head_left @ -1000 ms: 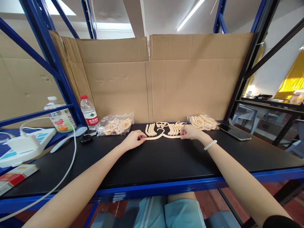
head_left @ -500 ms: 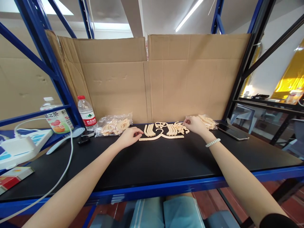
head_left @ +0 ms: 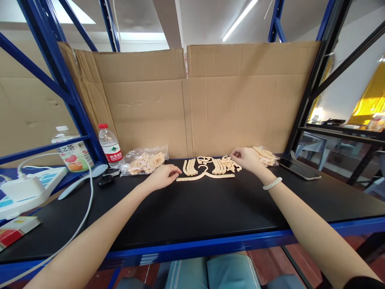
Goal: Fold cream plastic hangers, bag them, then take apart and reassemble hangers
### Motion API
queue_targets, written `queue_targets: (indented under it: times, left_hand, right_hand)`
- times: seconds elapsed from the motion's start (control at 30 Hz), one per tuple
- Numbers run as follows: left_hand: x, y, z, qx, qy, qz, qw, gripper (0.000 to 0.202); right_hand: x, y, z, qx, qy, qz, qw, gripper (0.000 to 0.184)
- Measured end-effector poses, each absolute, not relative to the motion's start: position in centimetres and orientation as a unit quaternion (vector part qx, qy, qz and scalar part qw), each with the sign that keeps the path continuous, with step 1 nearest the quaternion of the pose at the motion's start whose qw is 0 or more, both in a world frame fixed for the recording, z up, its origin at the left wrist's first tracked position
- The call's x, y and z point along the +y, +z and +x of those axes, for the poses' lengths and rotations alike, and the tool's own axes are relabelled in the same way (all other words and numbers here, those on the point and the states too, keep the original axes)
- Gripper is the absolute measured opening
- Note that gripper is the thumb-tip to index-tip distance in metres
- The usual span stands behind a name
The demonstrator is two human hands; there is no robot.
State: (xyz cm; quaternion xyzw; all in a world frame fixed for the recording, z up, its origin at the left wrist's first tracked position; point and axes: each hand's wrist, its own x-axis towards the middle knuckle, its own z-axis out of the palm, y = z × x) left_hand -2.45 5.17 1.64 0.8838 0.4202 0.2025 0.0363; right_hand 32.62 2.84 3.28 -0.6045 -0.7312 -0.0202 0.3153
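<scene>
My left hand [head_left: 165,176] rests at the left end of a long, pale, wood-like curved strip [head_left: 194,179], fingers loosely bent and slightly apart, with nothing visible in them. Behind that strip lie two groups of short curved strips, one on the left [head_left: 190,167] and one on the right [head_left: 219,165], with a few ring-like pieces [head_left: 204,159] between. My right hand [head_left: 246,159] is over a small heap of irregular pale pieces [head_left: 231,163]. Its fingers are bent and drawn together; whatever is between the fingertips is hidden.
Clear plastic bags of pale pieces lie behind my left hand [head_left: 144,160] and behind my right hand [head_left: 266,155]. A phone [head_left: 299,168] is on the right. Bottles [head_left: 110,146], a spoon-shaped item [head_left: 81,182], a power strip [head_left: 45,184] and a white cable [head_left: 90,192] occupy the left. Cardboard [head_left: 144,112] stands behind.
My right hand has shifted slightly left over the heap of pale pieces. My left hand stays in nearly the same place. The camera view has tilted a little.
</scene>
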Motion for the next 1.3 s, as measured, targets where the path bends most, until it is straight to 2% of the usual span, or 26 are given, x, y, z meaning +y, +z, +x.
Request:
queue_targets:
  times: [0.13,0.3,0.87,1.03,1.13,1.3]
  left_hand:
    - [5.1,1.0,-2.7,0.409,0.188,0.892,0.038,0.028]
    - [4.8,-0.1,-3.1,0.405,0.166,0.898,0.043,0.029]
    - [5.2,-0.4,-3.4,0.361,0.179,0.915,0.033,0.021]
    - [5.0,-1.2,-3.5,0.357,0.215,0.909,0.024,0.021]
    - [4.9,-1.9,-3.6,0.388,0.238,0.890,0.023,0.032]
    - [4.5,-2.3,-3.7,0.398,0.249,0.883,0.023,0.042]
  right_hand:
    - [3.1,1.7,33.9,-0.794,0.055,-0.551,0.252,0.014]
    - [3.3,-1.0,35.5,-0.816,0.108,-0.530,0.204,0.020]
    - [3.0,-0.5,34.8,-0.835,0.045,-0.533,0.127,0.015]
    - [3.1,-1.1,35.0,-0.836,0.055,-0.526,0.150,0.016]
    - [3.1,-1.3,35.0,-0.827,0.036,-0.534,0.172,0.025]
    - [0.0,-0.2,32.6,-0.829,-0.048,-0.435,0.348,0.023]
